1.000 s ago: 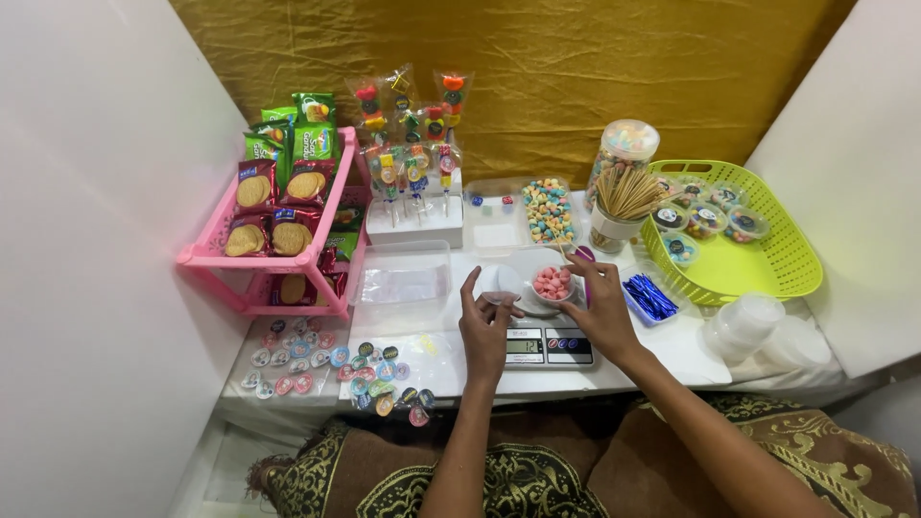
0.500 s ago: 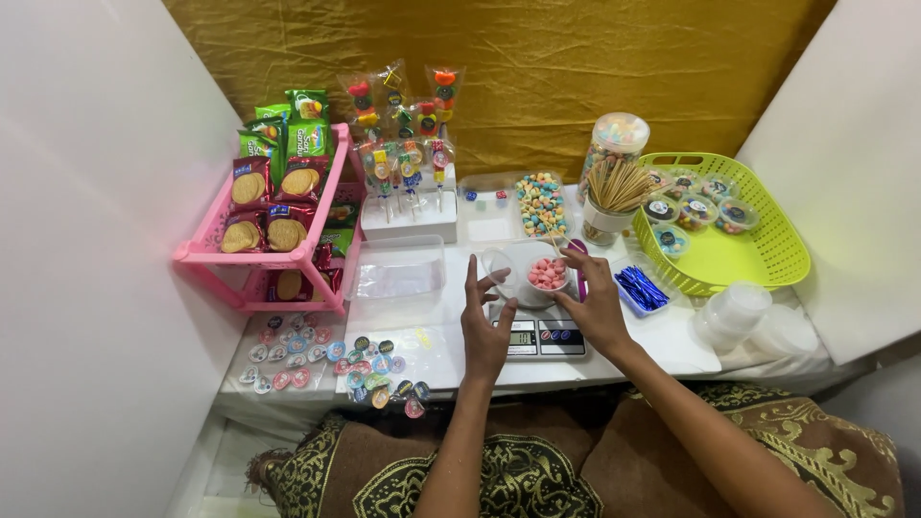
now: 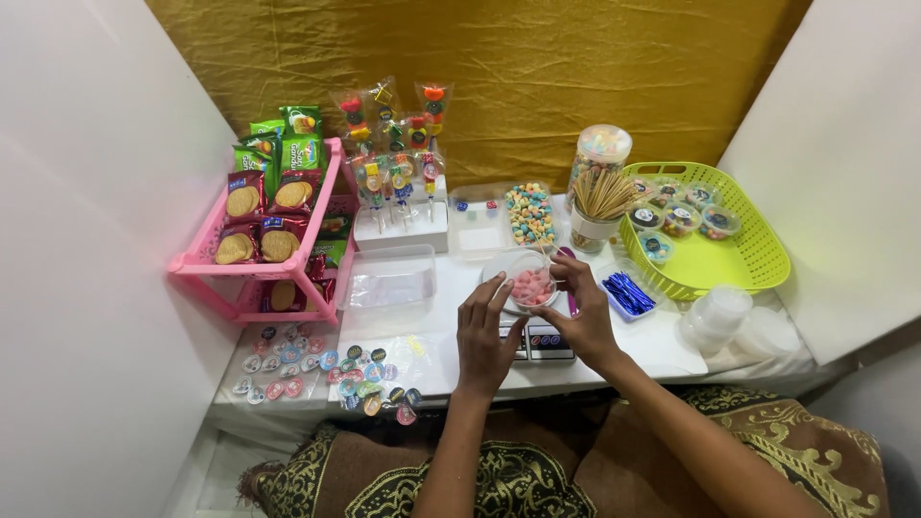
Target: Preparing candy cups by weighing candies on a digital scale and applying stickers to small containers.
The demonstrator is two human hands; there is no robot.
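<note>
Both hands meet over a small clear cup (image 3: 531, 284) of pink candies, which sits on the pan of a flat kitchen scale (image 3: 537, 338) at the middle of the white tabletop (image 3: 662, 347)

Left hand (image 3: 486, 336): fingers spread and loosely curled, thumb and forefinger touching the cup's near-left rim, nothing gripped in the palm

Right hand (image 3: 580, 312): fingers bent narrow around the cup's right side, fingertips on the rim. Whether it pinches a lid or only the cup wall I cannot tell; the clear plastic hides the edge

Around the cup:
- blue twist ties (image 3: 628, 293) just right of the scale
- jar of wooden sticks (image 3: 600, 203) behind
- compartment box of pastel candies (image 3: 530, 213) behind, left of the jar
- green basket (image 3: 758, 259) holding filled lidded cups, well right
- stack of empty clear cups (image 3: 721, 312) near the basket
- candy skewers in a white stand (image 3: 401, 230), behind left
- pink rack (image 3: 288, 264) of biscuit packets, far left
- round stickers (image 3: 326, 369) scattered at the near-left edge

Judgement on doing this well: keep the cup level and centred on the pan, steady it with one hand while the other works the rim, and press lightly, since thin plastic will flex and tip candies out. Lift both hands clear before trusting any reading
</note>
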